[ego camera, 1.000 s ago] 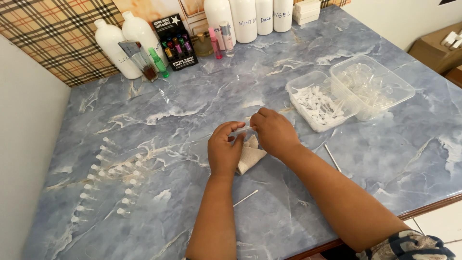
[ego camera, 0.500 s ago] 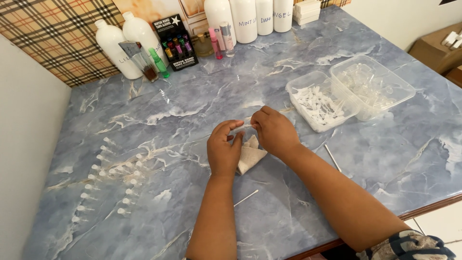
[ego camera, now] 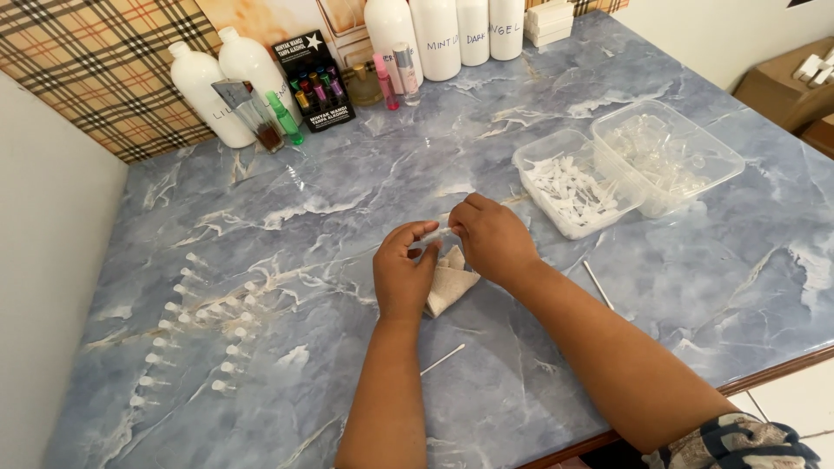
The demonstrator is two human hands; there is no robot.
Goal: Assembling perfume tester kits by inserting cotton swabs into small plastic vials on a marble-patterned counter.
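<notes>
Clear and slender, a small vial (ego camera: 432, 234) sits pinched between your two hands, just above the middle of the blue marbled table (ego camera: 365, 191). Your left hand (ego camera: 402, 276) grips its near end with thumb and fingers curled in; your right hand (ego camera: 493, 241) closes on its other end, so both hands meet on the one piece. Whether the vial carries a cap cannot be told at this size.

Directly under your hands lies a folded beige cloth (ego camera: 449, 282), touching the heel of your left hand. A thin white stick (ego camera: 443, 359) rests on the table near your left forearm, and a second thin rod (ego camera: 598, 284) lies just beside your right forearm.

To your left, rows of small clear vials (ego camera: 195, 317) lie on the tabletop, well apart from the hands. To your right stand two clear plastic trays touching each other: the nearer tray (ego camera: 573, 187) holds small white parts, the farther tray (ego camera: 669, 156) holds clear ones.

Along the far edge stand tall white bottles (ego camera: 439, 35), two more white bottles (ego camera: 221, 78) at the left, a black box of coloured vials (ego camera: 314, 80), and a few small glass bottles (ego camera: 393, 76) between them.
</notes>
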